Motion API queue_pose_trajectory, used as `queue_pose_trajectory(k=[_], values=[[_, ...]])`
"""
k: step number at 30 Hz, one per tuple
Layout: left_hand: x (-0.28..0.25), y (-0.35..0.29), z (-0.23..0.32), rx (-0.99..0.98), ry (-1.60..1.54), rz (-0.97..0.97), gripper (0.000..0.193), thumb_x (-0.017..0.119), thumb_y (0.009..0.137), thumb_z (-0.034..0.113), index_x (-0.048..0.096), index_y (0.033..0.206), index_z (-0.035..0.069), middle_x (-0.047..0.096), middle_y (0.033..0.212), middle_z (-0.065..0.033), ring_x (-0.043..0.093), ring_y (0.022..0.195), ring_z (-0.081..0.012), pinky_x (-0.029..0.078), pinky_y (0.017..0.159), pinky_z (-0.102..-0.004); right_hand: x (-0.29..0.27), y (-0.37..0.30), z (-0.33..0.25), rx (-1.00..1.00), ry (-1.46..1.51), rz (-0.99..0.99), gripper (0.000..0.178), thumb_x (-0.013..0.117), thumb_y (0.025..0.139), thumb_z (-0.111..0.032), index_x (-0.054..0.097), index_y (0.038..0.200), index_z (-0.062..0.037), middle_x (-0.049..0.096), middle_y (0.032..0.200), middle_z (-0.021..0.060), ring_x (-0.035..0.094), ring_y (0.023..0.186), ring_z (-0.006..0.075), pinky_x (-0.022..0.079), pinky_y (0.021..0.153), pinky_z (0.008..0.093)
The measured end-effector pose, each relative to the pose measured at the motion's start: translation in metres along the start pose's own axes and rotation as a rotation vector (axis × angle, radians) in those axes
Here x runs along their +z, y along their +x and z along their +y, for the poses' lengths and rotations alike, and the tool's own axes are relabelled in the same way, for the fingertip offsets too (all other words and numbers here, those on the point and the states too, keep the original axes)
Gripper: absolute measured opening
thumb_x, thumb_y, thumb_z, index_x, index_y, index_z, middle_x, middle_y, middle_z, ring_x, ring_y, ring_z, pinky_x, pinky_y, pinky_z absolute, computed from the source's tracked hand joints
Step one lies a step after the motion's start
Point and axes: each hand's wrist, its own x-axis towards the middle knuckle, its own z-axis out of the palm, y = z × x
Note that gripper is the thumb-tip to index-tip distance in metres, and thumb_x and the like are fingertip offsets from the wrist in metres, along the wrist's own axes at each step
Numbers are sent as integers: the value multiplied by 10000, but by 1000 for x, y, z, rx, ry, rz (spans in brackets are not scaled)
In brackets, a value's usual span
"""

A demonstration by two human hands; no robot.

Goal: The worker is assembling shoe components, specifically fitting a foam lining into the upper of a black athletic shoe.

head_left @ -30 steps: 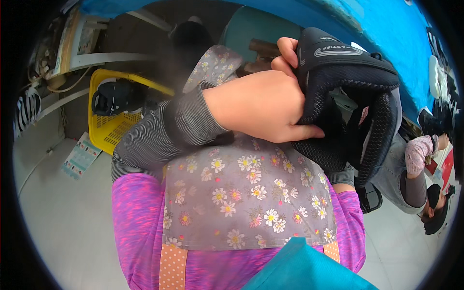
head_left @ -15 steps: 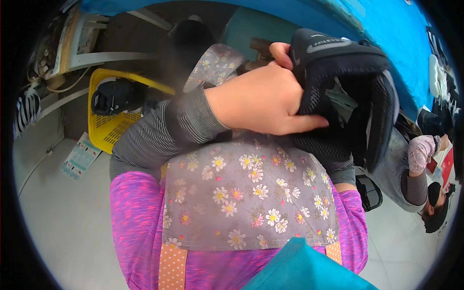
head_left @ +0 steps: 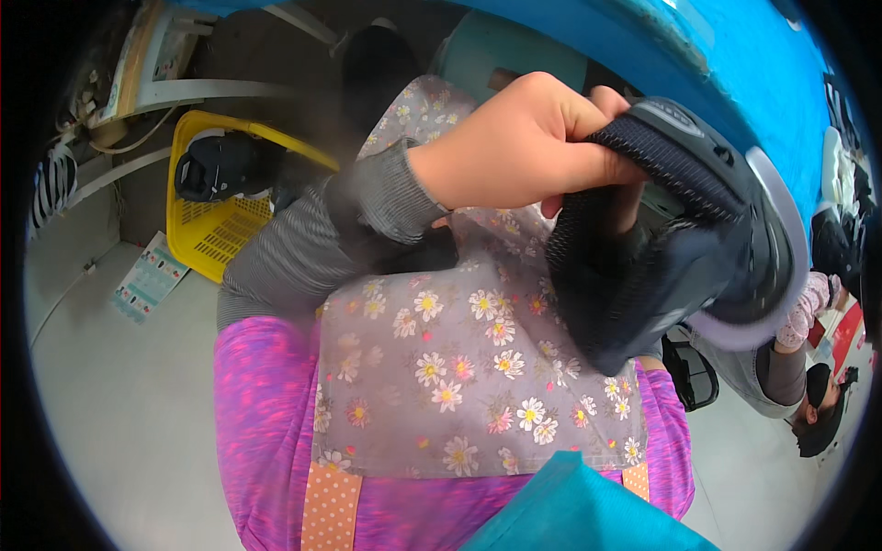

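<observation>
A black shoe (head_left: 689,239) with knit fabric and a pale sole is held up over my lap to the right, partly smeared by motion. My left hand (head_left: 542,147) pinches the edge of its opening between thumb and fingers. Most of my right hand (head_left: 628,208) is hidden by the shoe; only a strip of skin shows through the opening, so its grip cannot be made out. A grey apron with a daisy print (head_left: 487,367) covers my lap below.
On the left, a yellow plastic basket (head_left: 197,243) holds dark shoes (head_left: 216,167). A blue-covered table (head_left: 735,64) runs along the far right, with more shoes at its edge. Another person (head_left: 781,367) in a patterned glove is at the right. A printed sheet (head_left: 150,280) lies on the floor.
The shoe has turned and dropped lower, so its pale sole now shows at the right. My left hand has shifted slightly up and right, now pinching the opening's edge.
</observation>
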Motion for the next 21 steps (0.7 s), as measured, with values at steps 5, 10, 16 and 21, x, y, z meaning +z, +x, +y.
queue_pose_trajectory(k=[5,10,16,21], values=[[-5,-1,18,-245,-75,-37,200,724,917,172,756,992,-11,704,782,5,602,684,-38,502,614,-206,3,-3,2,17,-1,20,409,686,925,-260,491,1216,-50,600,1071,155,573,1000,276,537,816,367],[-11,-4,14,30,545,47,236,746,864,183,716,928,-42,699,708,-70,629,616,-130,501,594,-274,-12,0,0,-127,-48,92,437,684,925,-260,489,1254,-49,601,1109,161,573,1044,283,540,845,373],[-4,-12,7,200,657,-51,446,725,863,447,706,766,11,616,579,-141,635,510,-299,508,560,-378,-23,15,-18,-217,-130,-29,474,681,925,-261,486,1299,-47,603,1155,168,572,1097,291,545,880,380],[-4,-12,24,-381,105,-214,261,684,929,259,677,898,0,592,599,-41,581,485,-104,495,499,-271,-12,13,4,-3,110,-75,505,679,925,-261,483,1337,-45,605,1194,174,572,1142,298,549,910,386]])
